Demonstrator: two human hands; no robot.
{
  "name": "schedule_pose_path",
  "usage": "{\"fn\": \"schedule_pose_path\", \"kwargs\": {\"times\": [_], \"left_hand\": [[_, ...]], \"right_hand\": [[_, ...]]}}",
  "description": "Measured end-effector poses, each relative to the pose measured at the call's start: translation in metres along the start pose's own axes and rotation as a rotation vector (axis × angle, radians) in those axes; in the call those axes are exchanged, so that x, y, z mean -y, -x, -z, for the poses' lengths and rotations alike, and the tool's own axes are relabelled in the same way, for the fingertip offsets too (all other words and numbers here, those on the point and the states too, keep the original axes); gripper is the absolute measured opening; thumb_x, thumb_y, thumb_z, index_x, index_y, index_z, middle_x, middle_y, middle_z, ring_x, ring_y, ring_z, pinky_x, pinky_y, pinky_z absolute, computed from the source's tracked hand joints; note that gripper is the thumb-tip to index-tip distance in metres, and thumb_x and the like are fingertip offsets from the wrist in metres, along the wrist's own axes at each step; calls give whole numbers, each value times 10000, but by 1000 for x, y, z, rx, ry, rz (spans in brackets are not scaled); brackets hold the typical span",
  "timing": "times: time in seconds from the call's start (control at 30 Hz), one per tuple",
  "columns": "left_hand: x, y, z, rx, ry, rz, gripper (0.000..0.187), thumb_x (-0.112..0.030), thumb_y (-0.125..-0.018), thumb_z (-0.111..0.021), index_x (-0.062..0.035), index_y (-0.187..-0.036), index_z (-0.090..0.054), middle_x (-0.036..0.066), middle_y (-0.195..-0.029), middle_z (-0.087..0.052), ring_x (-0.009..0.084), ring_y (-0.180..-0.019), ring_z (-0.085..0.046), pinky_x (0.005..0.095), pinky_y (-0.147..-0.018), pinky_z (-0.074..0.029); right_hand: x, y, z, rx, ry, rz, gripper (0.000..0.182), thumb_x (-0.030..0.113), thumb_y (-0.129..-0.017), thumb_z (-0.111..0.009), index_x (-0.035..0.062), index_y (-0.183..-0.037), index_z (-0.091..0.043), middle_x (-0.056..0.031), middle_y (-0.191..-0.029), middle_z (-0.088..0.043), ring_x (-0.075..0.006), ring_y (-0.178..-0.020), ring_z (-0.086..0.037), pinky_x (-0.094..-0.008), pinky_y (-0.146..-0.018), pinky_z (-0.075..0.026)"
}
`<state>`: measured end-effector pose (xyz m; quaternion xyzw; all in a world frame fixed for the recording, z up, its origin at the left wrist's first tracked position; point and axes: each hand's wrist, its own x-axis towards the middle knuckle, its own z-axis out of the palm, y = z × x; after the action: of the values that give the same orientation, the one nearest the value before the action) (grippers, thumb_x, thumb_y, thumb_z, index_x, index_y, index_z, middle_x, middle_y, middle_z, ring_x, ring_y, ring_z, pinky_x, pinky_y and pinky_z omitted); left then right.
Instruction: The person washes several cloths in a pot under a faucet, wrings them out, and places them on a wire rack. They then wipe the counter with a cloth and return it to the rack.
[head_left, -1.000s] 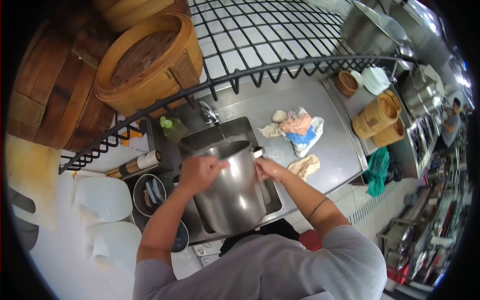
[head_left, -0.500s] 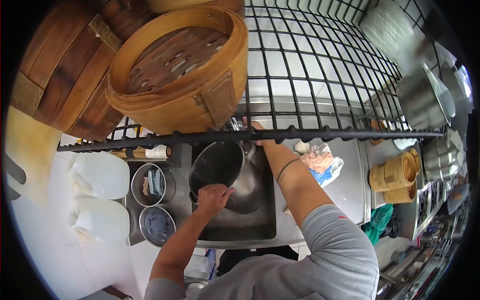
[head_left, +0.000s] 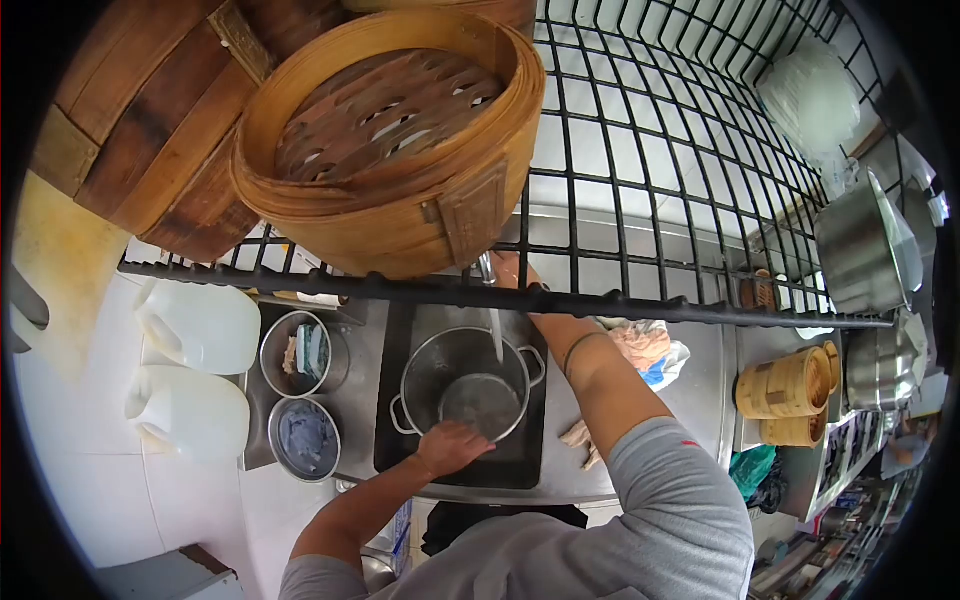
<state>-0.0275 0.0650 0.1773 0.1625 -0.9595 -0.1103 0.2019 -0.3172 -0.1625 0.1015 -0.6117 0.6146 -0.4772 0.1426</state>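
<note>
A two-handled metal pot stands upright in the sink, with some water at its bottom. My left hand is closed over the pot's near rim. Water streams down into the pot from the faucet. Beside that faucet, at the back of the sink, is my right hand. The shelf edge and the steamer partly cover it, so its fingers do not show clearly.
A black wire shelf with a large bamboo steamer overhangs the sink. Two metal bowls and white plastic jugs are on the left. Cloths lie on the right counter, with small steamers beyond.
The pot has gone from tilted to upright in the sink, and water now runs into it. My left hand moved nearer to me with the rim. My right hand stays by the faucet.
</note>
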Motion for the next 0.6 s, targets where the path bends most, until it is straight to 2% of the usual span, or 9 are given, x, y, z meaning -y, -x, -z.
{"fn": "schedule_pose_path", "kwargs": {"times": [0.2,0.23,0.3,0.33,0.4,0.47,0.5,0.53,0.6], "left_hand": [[-3,32,-19,132,-8,15,285,-400,-824,-734,-191,-691,-594,-27,-671,-533,156,-667,-596,317,-638,-506],[0,32,-23,131,-6,16,285,-400,-824,-734,-191,-691,-594,-27,-671,-533,156,-667,-596,317,-638,-506],[9,28,-28,149,49,81,288,-412,-841,-726,-167,-741,-614,-8,-710,-580,184,-662,-600,331,-640,-507],[10,19,-21,147,50,76,288,-412,-841,-726,-167,-741,-614,-8,-710,-580,184,-662,-600,331,-640,-507],[10,-3,-8,316,346,408,257,-381,-894,-694,-126,-887,-665,57,-841,-678,258,-822,-682,369,-688,-527],[37,-13,-60,-46,576,496,301,-395,-925,-664,-96,-954,-682,82,-873,-704,264,-797,-688,400,-674,-518],[53,-28,-81,12,858,780,305,-394,-951,-630,-98,-1010,-674,78,-922,-706,247,-836,-689,399,-707,-529],[64,-49,-92,78,1138,1065,314,-393,-978,-596,-101,-1066,-666,75,-970,-708,229,-876,-690,399,-741,-539],[71,-98,-92,-329,1765,1295,297,-360,-1025,-515,-127,-1170,-626,48,-1078,-681,187,-951,-668,391,-817,-553]], "right_hand": [[24,-15,13,249,-351,-624,262,156,-921,-626,-8,-1125,-631,-218,-982,-664,-359,-893,-669,-431,-824,-541],[25,-13,9,249,-349,-625,262,156,-921,-626,-8,-1125,-631,-218,-982,-664,-359,-893,-669,-431,-824,-541],[29,-2,2,-119,239,-207,262,167,-922,-622,-13,-1113,-627,-194,-991,-672,-342,-977,-656,-445,-864,-520],[34,6,2,-185,74,-211,245,179,-943,-601,-23,-1081,-613,-160,-930,-671,-306,-945,-657,-454,-850,-513],[15,33,-27,-182,-194,-431,206,146,-950,-586,-15,-1074,-621,-146,-927,-674,-274,-881,-663,-405,-770,-530],[41,59,-28,-229,-818,-820,156,99,-968,-544,-7,-1047,-627,-116,-911,-665,-216,-805,-657,-329,-670,-552],[91,64,-8,-291,-1172,-979,150,86,-978,-517,-6,-1026,-624,-100,-899,-653,-191,-794,-646,-301,-651,-556],[117,68,0,-399,-1265,-1017,166,76,-980,-492,-14,-961,-629,-112,-853,-633,-196,-777,-637,-304,-635,-564],[130,74,1,-451,-1284,-1080,176,49,-973,-459,-25,-987,-618,-110,-826,-632,-198,-743,-631,-301,-611,-552]]}}
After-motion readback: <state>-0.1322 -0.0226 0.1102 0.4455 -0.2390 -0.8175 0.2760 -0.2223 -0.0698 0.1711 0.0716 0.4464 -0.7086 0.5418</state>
